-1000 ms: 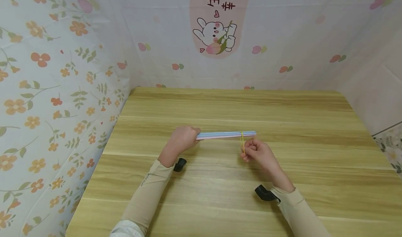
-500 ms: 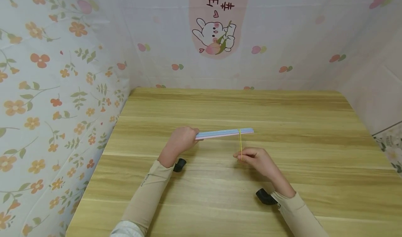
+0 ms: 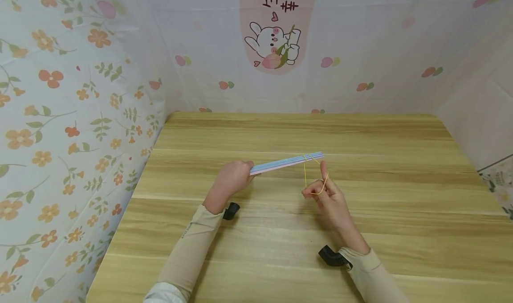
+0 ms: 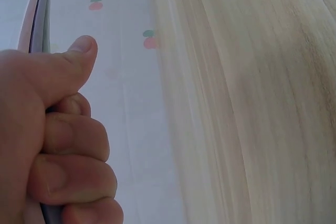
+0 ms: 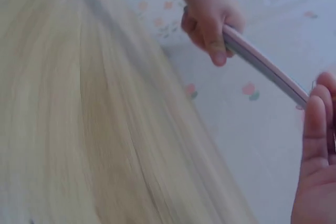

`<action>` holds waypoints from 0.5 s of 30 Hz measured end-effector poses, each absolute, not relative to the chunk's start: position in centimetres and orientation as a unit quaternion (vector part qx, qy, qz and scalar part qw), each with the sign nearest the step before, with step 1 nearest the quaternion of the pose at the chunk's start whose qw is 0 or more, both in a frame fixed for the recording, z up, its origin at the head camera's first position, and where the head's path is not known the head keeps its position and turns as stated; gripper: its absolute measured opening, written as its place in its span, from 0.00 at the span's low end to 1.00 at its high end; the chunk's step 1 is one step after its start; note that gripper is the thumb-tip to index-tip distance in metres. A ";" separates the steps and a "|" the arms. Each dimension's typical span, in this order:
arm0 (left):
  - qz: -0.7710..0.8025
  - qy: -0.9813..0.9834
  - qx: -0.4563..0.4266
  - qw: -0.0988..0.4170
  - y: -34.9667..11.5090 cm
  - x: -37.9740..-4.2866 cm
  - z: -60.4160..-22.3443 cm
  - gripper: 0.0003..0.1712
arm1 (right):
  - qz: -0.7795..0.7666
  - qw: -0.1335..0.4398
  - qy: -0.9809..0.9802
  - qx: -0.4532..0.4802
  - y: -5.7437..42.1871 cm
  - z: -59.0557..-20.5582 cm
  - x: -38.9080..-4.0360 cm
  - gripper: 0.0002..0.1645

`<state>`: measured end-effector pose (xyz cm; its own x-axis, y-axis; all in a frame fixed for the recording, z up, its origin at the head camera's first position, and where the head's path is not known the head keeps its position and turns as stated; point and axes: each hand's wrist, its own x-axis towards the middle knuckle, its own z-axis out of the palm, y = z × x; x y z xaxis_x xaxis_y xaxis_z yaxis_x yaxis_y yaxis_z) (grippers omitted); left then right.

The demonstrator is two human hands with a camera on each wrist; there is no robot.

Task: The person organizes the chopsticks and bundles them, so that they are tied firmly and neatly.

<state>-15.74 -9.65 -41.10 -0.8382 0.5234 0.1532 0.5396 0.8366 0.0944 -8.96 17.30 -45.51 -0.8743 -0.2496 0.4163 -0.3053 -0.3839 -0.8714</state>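
A bundle of long, thin pastel blue and pink sticks [image 3: 278, 164], which look like straws, is held above the table, its right end tilted up. My left hand [image 3: 233, 177] grips the left end; in the left wrist view the fingers [image 4: 76, 139] curl round it, with the thumb along the side. Near the far end, a yellow rubber band [image 3: 305, 174] is looped round the bundle. Below that end, my right hand [image 3: 333, 201] holds the band's loose loop stretched out over its fingers, the index finger pointing up. The right wrist view shows only part of this hand [image 5: 320, 145].
Underneath is a wood-grain table [image 3: 240, 258]. A patterned cloth [image 3: 360, 40] hangs behind it, and a floral cloth [image 3: 60, 160] hangs at the left. Black curved mounts sit at the left wrist [image 3: 231, 210] and right wrist [image 3: 332, 255].
The bundle's right end has risen. My right hand has gone from pinching the rubber band below the bundle to spreading its loop wider, with the index finger now raised.
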 end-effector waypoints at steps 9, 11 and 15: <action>-0.060 -0.953 -0.282 0.091 -9.5 -15.7 -41.3 0.13 | 0.915 -0.014 -0.387 0.110 16.9 -44.8 -9.1 0.23; -0.058 -0.952 -0.284 0.094 -9.5 -15.7 -41.2 0.12 | 0.926 -0.026 -0.364 0.096 17.1 -44.6 -9.2 0.21; -0.058 -0.950 -0.290 0.099 -9.5 -15.7 -41.2 0.13 | 0.928 -0.046 -0.362 0.078 17.9 -44.4 -9.5 0.21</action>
<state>-15.66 -9.50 -41.17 -0.8128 0.5390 0.2211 0.5618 0.8256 0.0523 -9.45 17.88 -44.41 -0.9838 -0.1406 0.1110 0.0283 -0.7342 -0.6783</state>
